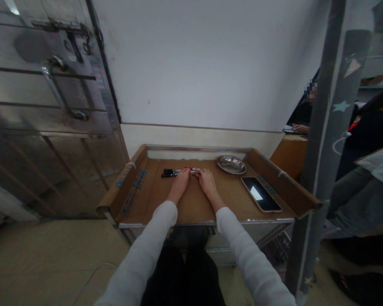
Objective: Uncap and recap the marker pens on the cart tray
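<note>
Several slim pens [170,173] with black ends lie side by side across the cardboard-lined cart top [156,199], their black ends pointing left. A bit of red shows among them near my fingertips. My left hand [182,177] is closed over the middle of the pens, its fingers curled on them. Close beside it, my right hand [205,178] is closed at their right end, fingertips pressed to them. The fingers partly cover the pens, and the exact grip is too small to make out.
A round metal dish [231,164] sits at the back right of the cart, with a phone [261,194] in front of it. Raised cardboard sides [282,180] edge the cart. A metal door [51,97] is left, a grey post [319,140] right; people are beyond it.
</note>
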A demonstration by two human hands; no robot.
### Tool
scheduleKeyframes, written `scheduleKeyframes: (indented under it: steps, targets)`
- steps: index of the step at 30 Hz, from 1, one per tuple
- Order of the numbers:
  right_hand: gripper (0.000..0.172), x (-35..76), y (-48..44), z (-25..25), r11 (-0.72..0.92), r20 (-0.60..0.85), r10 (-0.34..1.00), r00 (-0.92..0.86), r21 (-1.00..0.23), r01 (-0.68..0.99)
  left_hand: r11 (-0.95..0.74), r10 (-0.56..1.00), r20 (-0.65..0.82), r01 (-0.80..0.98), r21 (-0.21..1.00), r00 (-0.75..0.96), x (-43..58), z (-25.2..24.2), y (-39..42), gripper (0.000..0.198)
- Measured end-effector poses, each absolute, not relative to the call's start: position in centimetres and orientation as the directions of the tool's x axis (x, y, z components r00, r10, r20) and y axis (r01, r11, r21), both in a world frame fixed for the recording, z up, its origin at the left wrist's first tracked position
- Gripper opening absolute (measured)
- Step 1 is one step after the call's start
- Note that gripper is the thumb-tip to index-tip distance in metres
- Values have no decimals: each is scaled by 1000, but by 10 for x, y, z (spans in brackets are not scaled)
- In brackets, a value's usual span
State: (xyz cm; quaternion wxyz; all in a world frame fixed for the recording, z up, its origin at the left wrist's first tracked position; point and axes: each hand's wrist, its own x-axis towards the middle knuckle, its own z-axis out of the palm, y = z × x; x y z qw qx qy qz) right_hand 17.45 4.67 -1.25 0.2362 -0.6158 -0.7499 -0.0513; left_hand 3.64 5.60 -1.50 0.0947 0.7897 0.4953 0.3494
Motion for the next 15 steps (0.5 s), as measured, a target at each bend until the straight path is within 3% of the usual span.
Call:
scheduleKeyframes:
  steps: [11, 15]
  targets:
    - [17, 175, 50, -18, 392, 470, 859, -202, -351, 851, -570, 814, 476, 622, 537, 333, 38, -18, 61, 14]
    - [18, 177, 45, -15, 315, 469, 874, -129, -344, 885, -590, 775, 538, 684, 429, 331, 38, -16, 57, 25]
